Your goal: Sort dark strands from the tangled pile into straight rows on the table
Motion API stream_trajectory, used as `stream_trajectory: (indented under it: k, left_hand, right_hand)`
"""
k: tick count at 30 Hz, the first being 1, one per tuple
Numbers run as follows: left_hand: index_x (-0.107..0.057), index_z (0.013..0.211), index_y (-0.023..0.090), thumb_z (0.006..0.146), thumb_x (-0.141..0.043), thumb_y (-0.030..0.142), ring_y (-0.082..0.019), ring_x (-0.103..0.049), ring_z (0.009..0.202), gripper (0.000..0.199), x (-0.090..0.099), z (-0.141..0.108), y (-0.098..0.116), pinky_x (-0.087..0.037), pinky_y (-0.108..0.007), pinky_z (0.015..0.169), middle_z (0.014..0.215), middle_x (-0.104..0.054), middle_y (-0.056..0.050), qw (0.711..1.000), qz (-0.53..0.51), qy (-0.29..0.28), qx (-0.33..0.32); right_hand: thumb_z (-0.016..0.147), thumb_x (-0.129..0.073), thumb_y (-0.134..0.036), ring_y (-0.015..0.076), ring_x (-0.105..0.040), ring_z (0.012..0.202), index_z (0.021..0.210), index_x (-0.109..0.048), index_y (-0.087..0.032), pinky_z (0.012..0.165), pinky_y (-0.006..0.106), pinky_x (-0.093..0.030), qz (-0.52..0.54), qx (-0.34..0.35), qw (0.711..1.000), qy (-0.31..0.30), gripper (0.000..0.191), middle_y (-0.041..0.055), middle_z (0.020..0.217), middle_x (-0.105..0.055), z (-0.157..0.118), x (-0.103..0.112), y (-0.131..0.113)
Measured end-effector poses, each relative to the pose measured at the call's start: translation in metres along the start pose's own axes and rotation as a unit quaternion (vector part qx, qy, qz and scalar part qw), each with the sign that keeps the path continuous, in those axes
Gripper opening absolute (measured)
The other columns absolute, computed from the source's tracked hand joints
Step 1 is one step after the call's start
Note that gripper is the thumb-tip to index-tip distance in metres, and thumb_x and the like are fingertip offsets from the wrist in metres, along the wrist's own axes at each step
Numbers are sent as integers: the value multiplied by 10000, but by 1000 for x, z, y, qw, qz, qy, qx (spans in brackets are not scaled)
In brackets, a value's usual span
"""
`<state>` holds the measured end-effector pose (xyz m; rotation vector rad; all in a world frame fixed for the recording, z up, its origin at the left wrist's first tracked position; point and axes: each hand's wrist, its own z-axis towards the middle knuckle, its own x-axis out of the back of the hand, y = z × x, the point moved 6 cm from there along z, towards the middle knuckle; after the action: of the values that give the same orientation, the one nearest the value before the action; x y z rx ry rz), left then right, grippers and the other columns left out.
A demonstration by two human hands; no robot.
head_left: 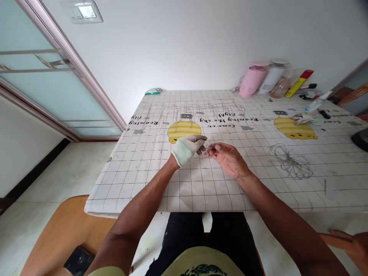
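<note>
My left hand [189, 147], in a pale knitted work glove, is closed with fingertips pinched over the middle of the table. Facing it is my bare right hand [227, 156], its thumb and fingers also pinched together. A short stretch of thin wire [212, 145] shows between the two sets of fingertips; most of it is too fine to follow. To the right lies a loose, tangled bundle of thin dark wire [290, 163]. Several thin wire strands [172, 109] are spread across the table beyond my hands.
A checked tablecloth [138, 191] with yellow cartoon prints covers the table. At the back right stand a pink cylinder [253, 80], a white one [269, 78], a bottle [280, 87] and a yellow-red box [299, 83]. A crumpled cloth or glove [309, 118] lies nearer. An orange chair [57, 234] is at left.
</note>
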<state>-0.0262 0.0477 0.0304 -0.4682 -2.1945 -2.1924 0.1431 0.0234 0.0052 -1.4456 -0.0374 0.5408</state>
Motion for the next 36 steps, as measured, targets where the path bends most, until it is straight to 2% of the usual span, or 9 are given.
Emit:
stream_trajectory:
  k: [5,8,11,14,18,20,23,29,36]
  left_hand:
    - [-808,1052,120,984,-669,341,-139,-684,612,270,2,0,1,-564,-273,645,754,-764,-49,996,-69,-51,-31]
    - [-807,1031,114,978,-689,344,-139,-686,611,264,6,2,-1,-565,-269,631,754,-771,-56,995,-68,-66,-42]
    - [-817,1016,115,971,-706,312,-131,-669,585,230,9,1,-2,-554,-256,595,726,-766,-51,995,-37,-82,-31]
    - [-828,1024,122,969,-694,240,-114,-650,563,187,9,-4,0,-539,-235,577,693,-751,-33,995,-7,-101,-2]
    - [-835,1063,124,969,-687,198,-102,-647,570,191,7,-8,2,-524,-216,581,688,-742,-25,992,18,-122,25]
    - [-835,1103,124,976,-695,219,-107,-656,584,212,6,-7,0,-532,-221,593,714,-753,-33,991,27,-130,33]
    - [-831,1136,117,988,-682,229,-114,-666,590,238,7,-4,-3,-549,-236,614,733,-760,-43,990,32,-131,42]
    - [-832,1109,110,992,-658,205,-102,-616,554,230,8,-4,1,-518,-222,581,668,-715,-20,992,48,-105,52]
    - [-839,1114,137,989,-644,253,-108,-579,562,259,11,-2,-1,-493,-225,565,644,-682,-6,996,55,-49,40]
  right_hand:
    - [859,-870,-554,217,-636,824,751,-702,-250,900,481,-578,22,-18,1000,-2,363,38,857,-674,-2,-2,1]
    - [876,-882,-492,171,-579,717,763,-740,-235,764,391,-549,55,-52,997,-22,314,-1,735,-595,-4,-1,3]
    - [887,-888,-450,113,-488,592,877,-820,-206,630,318,-492,41,-107,993,-41,253,-23,683,-576,-8,3,5]
    - [876,-904,-431,61,-405,503,961,-847,-164,499,247,-396,3,-172,983,-64,286,-25,662,-595,-11,9,6]
    - [851,-923,-443,16,-312,421,986,-838,-127,372,198,-246,-47,-257,963,-73,354,-9,674,-640,-14,17,7]
    - [847,-923,-462,14,-299,398,974,-827,-125,338,198,-231,-63,-275,957,-70,372,-7,672,-648,-14,20,7]
    - [906,-859,-543,32,-336,375,1031,-810,-143,326,218,-309,-84,-254,960,-85,423,-6,682,-662,-14,20,2]
    - [1044,-614,-689,153,-655,532,1199,-744,-164,524,302,-550,-214,-147,961,-100,562,56,786,-746,-18,28,-17]
    - [1067,-554,-699,192,-713,646,1122,-721,-173,648,342,-582,-309,-111,941,-79,555,66,793,-754,-25,34,-27]
